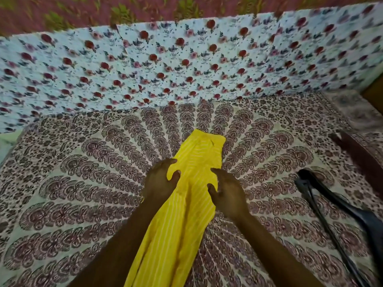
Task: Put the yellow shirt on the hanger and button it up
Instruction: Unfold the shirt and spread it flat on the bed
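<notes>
The yellow striped shirt (186,214) lies folded into a long narrow strip down the middle of the bed, its far end near the bed's centre. My left hand (159,181) grips its left edge, thumb over the cloth and fingers beneath. On the right edge, my right hand (226,193) pinches the cloth the same way. A black hanger (323,195) lies on the bed at the right, apart from both hands and the shirt.
The bed carries a brown paisley-print sheet (83,183). A white floral cloth (165,65) stands along the far side. A dark brown strap-like object (356,156) lies at the right edge, beyond the hanger.
</notes>
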